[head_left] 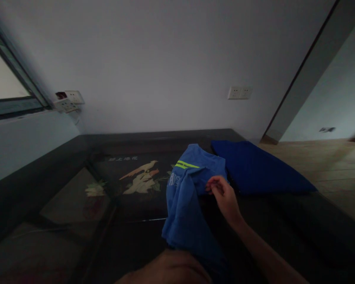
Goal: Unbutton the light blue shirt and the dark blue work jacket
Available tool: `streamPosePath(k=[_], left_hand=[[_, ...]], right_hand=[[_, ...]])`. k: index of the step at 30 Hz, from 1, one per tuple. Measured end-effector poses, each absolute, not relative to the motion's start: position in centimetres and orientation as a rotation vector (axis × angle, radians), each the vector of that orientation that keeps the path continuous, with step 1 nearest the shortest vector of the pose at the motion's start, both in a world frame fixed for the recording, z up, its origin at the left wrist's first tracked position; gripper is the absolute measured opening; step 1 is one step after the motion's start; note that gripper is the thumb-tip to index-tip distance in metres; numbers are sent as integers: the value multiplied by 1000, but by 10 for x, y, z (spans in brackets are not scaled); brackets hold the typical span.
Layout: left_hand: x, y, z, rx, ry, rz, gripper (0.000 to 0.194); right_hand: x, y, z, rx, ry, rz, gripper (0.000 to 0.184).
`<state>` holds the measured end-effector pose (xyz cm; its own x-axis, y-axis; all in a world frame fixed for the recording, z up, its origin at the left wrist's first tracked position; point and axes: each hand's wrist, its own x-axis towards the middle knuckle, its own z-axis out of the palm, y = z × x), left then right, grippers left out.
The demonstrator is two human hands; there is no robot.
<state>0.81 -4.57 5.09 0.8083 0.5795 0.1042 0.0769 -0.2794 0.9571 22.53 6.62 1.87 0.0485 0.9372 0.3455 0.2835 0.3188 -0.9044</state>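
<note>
A light blue garment (189, 197) with a yellow-green stripe and pale lettering lies crumpled on a dark glossy table (62, 213). My right hand (223, 195) pinches the garment's edge near its middle, fingers curled together. My left hand (168, 270) sits at the bottom edge of the view, under or against the garment's lower end; its fingers are hidden. A darker blue garment (254, 167) lies flat on the table just behind and to the right of the light one.
The table top carries a painted bird-and-flower picture (139, 179). White wall sockets (239, 92) sit on the far wall, more sockets (68, 100) by the window (6, 79) at left. Wooden floor (328, 161) and a doorway lie to the right.
</note>
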Motion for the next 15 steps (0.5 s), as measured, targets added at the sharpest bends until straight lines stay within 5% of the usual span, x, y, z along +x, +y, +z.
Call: streamPosePath(k=[6, 10, 15], left_hand=[[-12, -12, 29, 1406, 1301, 1404, 20], [-13, 6, 14, 1283, 1208, 1137, 37], [-9, 4, 2, 1407, 1148, 916, 34]], right_hand=[[209, 41, 25, -972, -1837, 676, 34], [199, 28, 24, -865, -2113, 696, 44], [194, 23, 21, -863, -2217, 833, 46]])
